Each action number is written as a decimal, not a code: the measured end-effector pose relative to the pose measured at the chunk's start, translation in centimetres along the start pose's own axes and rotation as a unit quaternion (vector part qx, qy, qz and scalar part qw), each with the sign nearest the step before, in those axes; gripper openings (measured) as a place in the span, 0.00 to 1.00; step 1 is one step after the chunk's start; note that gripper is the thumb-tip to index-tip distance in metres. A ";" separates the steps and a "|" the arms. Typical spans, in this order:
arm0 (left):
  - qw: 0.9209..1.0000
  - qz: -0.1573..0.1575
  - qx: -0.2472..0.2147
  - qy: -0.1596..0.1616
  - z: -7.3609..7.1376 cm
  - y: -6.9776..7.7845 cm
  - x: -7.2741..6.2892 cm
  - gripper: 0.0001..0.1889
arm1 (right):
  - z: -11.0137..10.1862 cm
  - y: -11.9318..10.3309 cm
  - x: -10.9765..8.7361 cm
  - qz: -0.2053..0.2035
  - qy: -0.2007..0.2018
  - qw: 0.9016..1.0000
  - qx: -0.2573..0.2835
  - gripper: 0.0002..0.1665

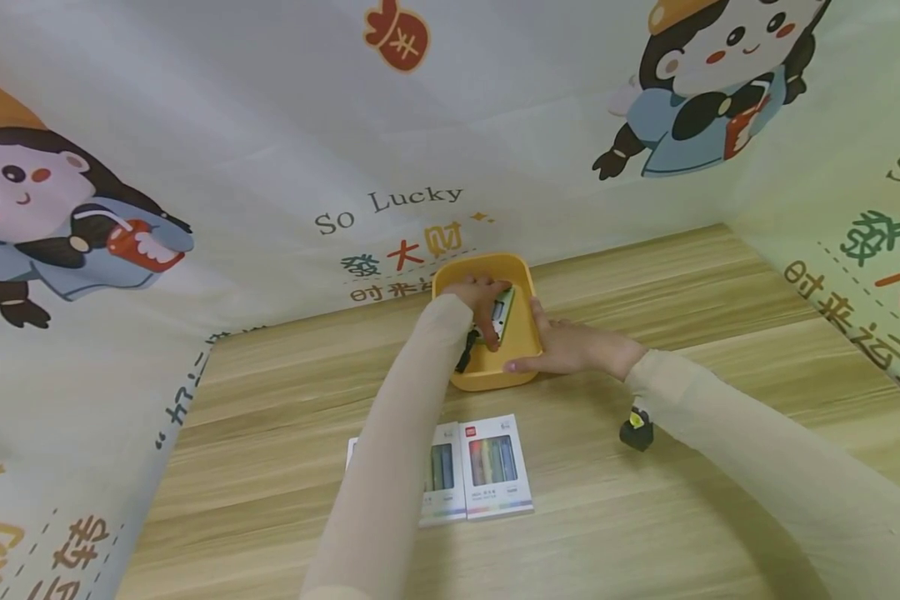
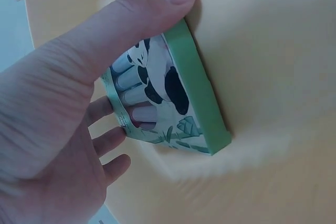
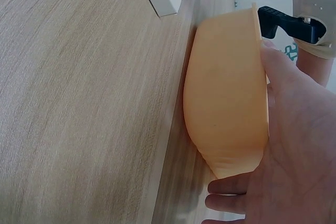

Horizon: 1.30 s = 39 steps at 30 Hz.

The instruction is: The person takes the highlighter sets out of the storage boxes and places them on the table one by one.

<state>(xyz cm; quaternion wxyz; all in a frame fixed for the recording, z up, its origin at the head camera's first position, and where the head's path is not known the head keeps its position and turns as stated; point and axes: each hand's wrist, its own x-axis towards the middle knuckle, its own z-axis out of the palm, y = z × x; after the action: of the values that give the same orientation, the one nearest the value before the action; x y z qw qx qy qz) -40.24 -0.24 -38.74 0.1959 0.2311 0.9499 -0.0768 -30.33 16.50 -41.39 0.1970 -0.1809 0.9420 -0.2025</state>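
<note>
A shallow yellow plastic bin (image 1: 525,333) stands on the table against the back wall. My left hand (image 1: 480,302) reaches inside it and grips a flat green-edged box with a panda print (image 2: 178,87). Through that box's window several pale sticks show; their kind is unclear. In the left wrist view my thumb lies over one edge of the box and the fingers curl at the opposite side. My right hand (image 1: 570,346) holds the bin's right side, thumb at the rim near the front corner. The right wrist view shows the bin's outer wall (image 3: 226,87) beside that hand.
In front of the bin lie white boxes with windows showing coloured sticks; the right one (image 1: 495,467) is in full view, the others partly behind my left forearm. A small black device (image 1: 636,429) hangs at my right wrist. Printed sheets (image 1: 285,150) wall in the wooden table (image 1: 270,467).
</note>
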 end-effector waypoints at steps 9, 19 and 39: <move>1.000 -0.004 -0.002 -0.002 -0.3 -0.7 1.0 0.63 | -0.3 -0.5 -0.2 -0.004 -0.005 1.000 0.010 0.74; 1.000 -0.010 -0.014 0.002 -1.3 -0.9 -0.2 0.64 | -0.1 -0.5 0.3 0.002 -0.013 1.000 0.009 0.73; 0.999 -0.003 -0.005 0.032 -2.5 -0.7 -1.5 0.60 | -0.1 -0.1 -0.1 -0.003 -0.010 1.000 0.019 0.73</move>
<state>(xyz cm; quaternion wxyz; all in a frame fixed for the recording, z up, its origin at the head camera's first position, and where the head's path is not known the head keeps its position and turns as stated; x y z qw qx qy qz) -40.14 -0.86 -35.84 0.1667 0.2297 0.9566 -0.0657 -30.22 16.51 -41.23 0.2093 -0.1819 0.9355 -0.2188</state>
